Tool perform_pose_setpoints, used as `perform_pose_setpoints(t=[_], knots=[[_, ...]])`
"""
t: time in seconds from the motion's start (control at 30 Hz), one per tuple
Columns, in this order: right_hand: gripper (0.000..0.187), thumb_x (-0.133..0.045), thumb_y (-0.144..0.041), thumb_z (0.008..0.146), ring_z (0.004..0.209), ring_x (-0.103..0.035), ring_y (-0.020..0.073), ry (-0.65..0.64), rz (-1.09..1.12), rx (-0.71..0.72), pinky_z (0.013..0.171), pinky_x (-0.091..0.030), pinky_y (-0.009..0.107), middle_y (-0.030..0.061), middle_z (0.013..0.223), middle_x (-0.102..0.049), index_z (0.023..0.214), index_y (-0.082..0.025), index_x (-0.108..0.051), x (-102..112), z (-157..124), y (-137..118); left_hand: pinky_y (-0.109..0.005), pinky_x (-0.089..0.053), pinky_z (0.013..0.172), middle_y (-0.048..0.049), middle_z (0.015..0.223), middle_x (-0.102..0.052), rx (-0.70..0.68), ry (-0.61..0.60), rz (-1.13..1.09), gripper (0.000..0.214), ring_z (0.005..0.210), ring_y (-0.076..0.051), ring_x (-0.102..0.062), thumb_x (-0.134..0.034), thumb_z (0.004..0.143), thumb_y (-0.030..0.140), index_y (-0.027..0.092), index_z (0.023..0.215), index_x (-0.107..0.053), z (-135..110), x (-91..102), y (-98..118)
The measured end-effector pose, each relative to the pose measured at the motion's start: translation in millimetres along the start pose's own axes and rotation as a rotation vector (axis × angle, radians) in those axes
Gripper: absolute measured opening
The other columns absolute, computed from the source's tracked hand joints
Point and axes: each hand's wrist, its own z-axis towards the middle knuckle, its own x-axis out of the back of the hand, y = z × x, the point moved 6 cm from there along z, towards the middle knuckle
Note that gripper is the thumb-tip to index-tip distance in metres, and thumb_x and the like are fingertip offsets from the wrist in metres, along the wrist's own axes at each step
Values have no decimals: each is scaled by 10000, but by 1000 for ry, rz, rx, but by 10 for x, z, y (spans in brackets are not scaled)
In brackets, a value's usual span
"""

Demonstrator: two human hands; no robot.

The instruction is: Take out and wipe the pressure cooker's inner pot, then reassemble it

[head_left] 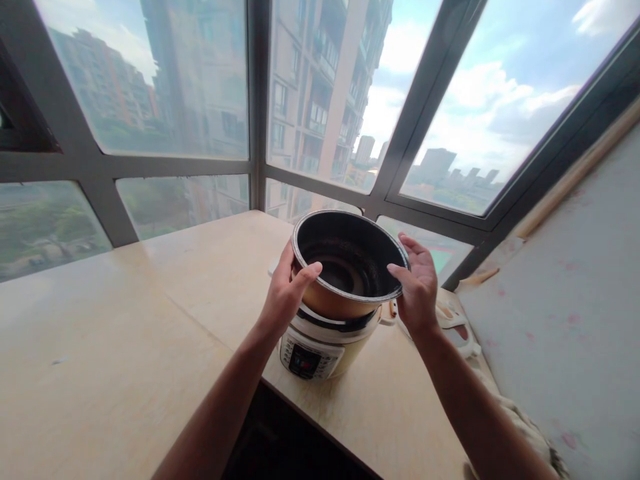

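Note:
A dark-lined inner pot (350, 303) with a pale metal rim and golden-brown outside is tilted toward me over a white electric cooker (357, 350). My left hand (287, 287) grips the pot's left side, thumb over the rim and fingers hidden behind the outer wall. On the opposite side, my right hand (417, 283) holds the rim between its thumb and fingers. Nothing shows inside the pot. The cooker stands upright below, its front panel (305, 360) facing me. Whether the pot's bottom is inside the cooker's opening is hidden.
The cooker sits near the front edge of a pale wooden counter (125, 333). A white plastic part (465, 340), perhaps the lid, lies to the right by the wall (565, 320). Framed windows (257, 120) rise behind. A dark gap opens below the counter edge.

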Motion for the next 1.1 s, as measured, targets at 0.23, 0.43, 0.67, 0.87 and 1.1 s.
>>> perform_pose_setpoints(t=[0.23, 0.43, 0.67, 0.87, 1.1], knots=[[532, -707, -228, 663, 1245, -589, 284, 27, 52, -68, 1117, -423, 498, 115, 1370, -602, 1174, -211, -562, -6, -64, 245, -394, -372, 1155, -94, 1369, -648, 76, 22, 132, 476, 1294, -276, -565, -590, 946, 403, 160, 1355, -604, -56, 123, -141], [545, -690, -267, 711, 1185, -626, 281, -27, -33, -81, 1066, -469, 495, 115, 1313, -638, 1233, -218, -543, -51, -134, 358, -380, -423, 1095, -85, 1288, -690, 84, 71, 307, 446, 1219, -274, -607, -580, 947, 393, 157, 1321, -634, -120, 257, -267], [587, -693, -280, 715, 1299, -552, 298, -127, -169, -120, 1118, -422, 492, 116, 1373, -597, 1278, -223, -536, 14, -167, 568, -494, -265, 1242, -71, 1408, -638, 167, 187, 451, 411, 1490, -356, -380, -649, 880, 416, 236, 1244, -708, -233, 425, -502], [613, -643, -256, 695, 1379, -501, 298, -197, -265, -148, 1199, -320, 528, 135, 1420, -582, 1295, -217, -518, 81, -189, 776, -684, -105, 1226, -166, 1507, -546, 234, 246, 654, 515, 1547, -426, -223, -616, 872, 394, 152, 1324, -666, -402, 491, -703], [725, -522, -180, 622, 1408, -483, 295, -268, -433, -149, 1222, -287, 540, 124, 1449, -585, 1348, -199, -527, 131, -197, 954, -530, -187, 1273, -161, 1605, -421, 173, 338, 573, 597, 1531, -346, -310, -609, 870, 372, 157, 1426, -593, -557, 451, -793]])
